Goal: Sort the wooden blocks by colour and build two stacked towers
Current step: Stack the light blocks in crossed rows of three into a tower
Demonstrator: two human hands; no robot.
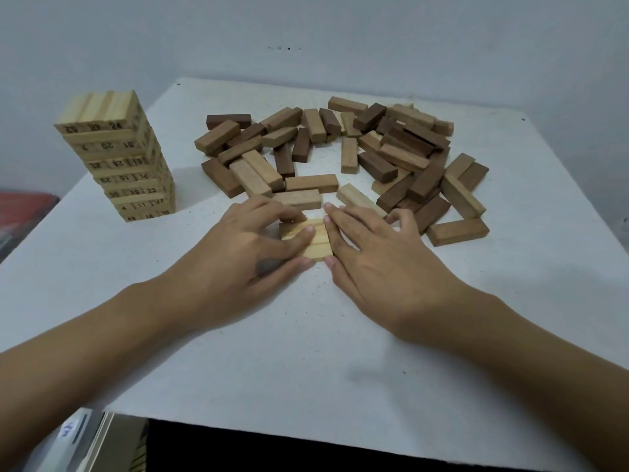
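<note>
As a pale tower (117,155) stands at the table's (306,352) left edge, left hand (252,253) and right hand (371,253) press pale blocks (315,241) together mid-table; squaring edges first should steady later layers.

Tabletop (306,352): white, faintly speckled, near edge squared off above a dark void. Wall (306,28): pale grey-blue, plain, a few small dark marks near top centre. Red cloth-like item (23,202): far left, beyond the tabletop edge, blurred. Pale container with handwritten label (73,434): lower left, below the tabletop, contents unclear.
</note>
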